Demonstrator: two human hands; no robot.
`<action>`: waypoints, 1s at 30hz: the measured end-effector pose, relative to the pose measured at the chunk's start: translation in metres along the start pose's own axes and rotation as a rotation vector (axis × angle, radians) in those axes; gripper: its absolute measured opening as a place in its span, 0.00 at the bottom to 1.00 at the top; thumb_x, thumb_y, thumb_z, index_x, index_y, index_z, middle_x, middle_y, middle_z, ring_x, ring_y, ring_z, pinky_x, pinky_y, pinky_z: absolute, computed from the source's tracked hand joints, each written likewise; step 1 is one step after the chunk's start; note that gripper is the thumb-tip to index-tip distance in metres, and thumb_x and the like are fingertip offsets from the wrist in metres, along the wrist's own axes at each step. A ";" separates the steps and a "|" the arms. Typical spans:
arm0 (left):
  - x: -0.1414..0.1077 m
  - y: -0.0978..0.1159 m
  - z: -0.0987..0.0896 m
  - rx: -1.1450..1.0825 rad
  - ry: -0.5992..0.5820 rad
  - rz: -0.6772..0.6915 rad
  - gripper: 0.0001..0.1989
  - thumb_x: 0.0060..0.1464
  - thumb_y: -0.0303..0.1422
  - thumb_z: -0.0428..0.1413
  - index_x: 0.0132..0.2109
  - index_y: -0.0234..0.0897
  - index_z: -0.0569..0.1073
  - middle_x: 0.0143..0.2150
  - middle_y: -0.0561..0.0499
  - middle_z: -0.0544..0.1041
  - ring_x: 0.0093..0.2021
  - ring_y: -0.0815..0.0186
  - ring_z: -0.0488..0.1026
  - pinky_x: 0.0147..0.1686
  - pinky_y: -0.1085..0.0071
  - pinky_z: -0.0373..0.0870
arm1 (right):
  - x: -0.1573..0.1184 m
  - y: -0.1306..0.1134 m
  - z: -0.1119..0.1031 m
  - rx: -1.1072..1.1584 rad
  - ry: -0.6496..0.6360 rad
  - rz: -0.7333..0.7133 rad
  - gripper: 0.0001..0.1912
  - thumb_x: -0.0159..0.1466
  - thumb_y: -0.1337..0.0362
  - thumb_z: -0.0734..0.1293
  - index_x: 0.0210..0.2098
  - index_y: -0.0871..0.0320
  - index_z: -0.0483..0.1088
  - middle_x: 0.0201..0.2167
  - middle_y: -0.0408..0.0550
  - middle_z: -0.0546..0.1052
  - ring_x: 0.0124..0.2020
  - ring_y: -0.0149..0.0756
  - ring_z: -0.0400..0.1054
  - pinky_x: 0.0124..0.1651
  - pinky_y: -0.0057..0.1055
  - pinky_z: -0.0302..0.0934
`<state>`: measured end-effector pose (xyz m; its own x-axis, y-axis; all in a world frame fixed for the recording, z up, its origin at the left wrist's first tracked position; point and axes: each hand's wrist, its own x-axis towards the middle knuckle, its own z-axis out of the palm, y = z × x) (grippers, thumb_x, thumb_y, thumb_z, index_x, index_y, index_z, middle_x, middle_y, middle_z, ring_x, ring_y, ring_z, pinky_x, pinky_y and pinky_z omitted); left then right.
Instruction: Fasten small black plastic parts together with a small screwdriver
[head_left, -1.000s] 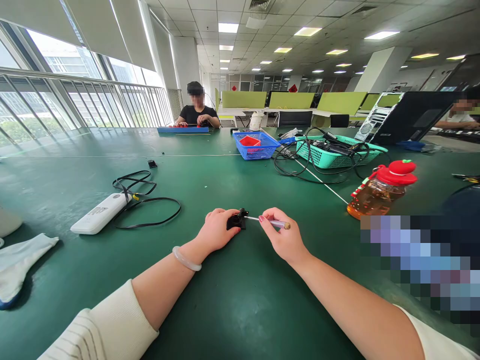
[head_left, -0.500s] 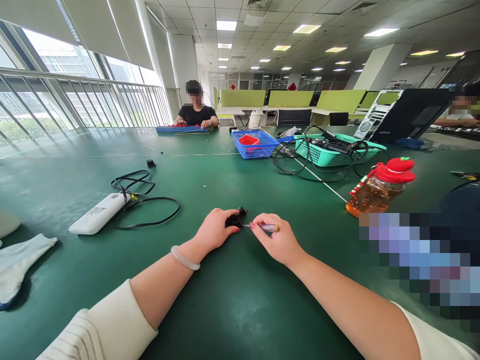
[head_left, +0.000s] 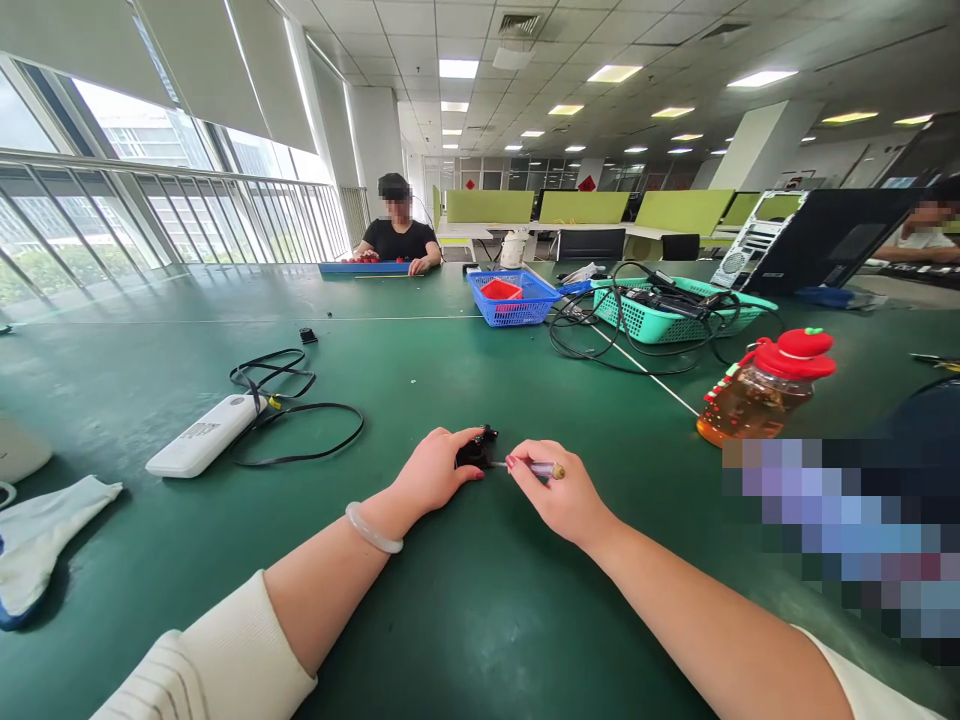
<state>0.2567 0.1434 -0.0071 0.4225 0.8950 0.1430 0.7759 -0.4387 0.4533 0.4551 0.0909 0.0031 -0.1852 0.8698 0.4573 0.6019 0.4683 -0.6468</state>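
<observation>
On the green tabletop (head_left: 465, 600) my left hand (head_left: 431, 468) is closed around a small black part (head_left: 474, 450), thumb on its near side. The part's exact kind is too small to make out, and the hand covers some of it. Facing it from the right, my right hand (head_left: 555, 488) pinches a screwdriver (head_left: 541, 468) with a pale purplish, see-through handle. Its thin metal shaft points left and its tip meets the black part or lies right beside it; which of these I cannot tell.
Left of my hands lie a white power bank (head_left: 202, 436) and a looped black cable (head_left: 300, 462). Beyond stand a blue basket (head_left: 517, 312) and a green basket (head_left: 660, 325) with cables. A red-capped bottle (head_left: 757, 405) stands right. A person (head_left: 401, 240) sits across the table.
The whole view has shifted slightly down and right. Both hands keep nearly the same hold, with the screwdriver still directed at the black part.
</observation>
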 end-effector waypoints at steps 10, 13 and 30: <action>0.000 0.001 0.001 -0.018 -0.038 0.105 0.31 0.53 0.37 0.63 0.63 0.43 0.67 0.46 0.46 0.79 0.48 0.57 0.73 0.52 0.62 0.69 | -0.003 -0.004 0.001 0.093 -0.044 -0.246 0.10 0.66 0.63 0.61 0.28 0.53 0.67 0.25 0.40 0.75 0.30 0.33 0.67 0.46 0.36 0.61; -0.001 0.002 0.001 -0.012 -0.038 0.105 0.30 0.52 0.37 0.63 0.62 0.43 0.68 0.46 0.46 0.78 0.48 0.56 0.73 0.52 0.61 0.69 | -0.003 -0.005 0.000 0.092 0.024 -0.243 0.10 0.66 0.63 0.61 0.27 0.52 0.67 0.23 0.40 0.74 0.28 0.34 0.66 0.46 0.37 0.62; -0.004 0.007 -0.003 -0.063 0.233 0.192 0.18 0.61 0.30 0.50 0.57 0.44 0.69 0.56 0.48 0.75 0.58 0.58 0.68 0.61 0.57 0.62 | -0.002 0.000 -0.004 0.105 0.242 -0.101 0.12 0.66 0.59 0.61 0.27 0.53 0.69 0.25 0.44 0.75 0.31 0.37 0.68 0.40 0.35 0.62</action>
<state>0.2596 0.1371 -0.0020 0.4339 0.7940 0.4258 0.6591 -0.6020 0.4509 0.4586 0.0883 0.0049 -0.0415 0.7613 0.6470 0.5042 0.5750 -0.6443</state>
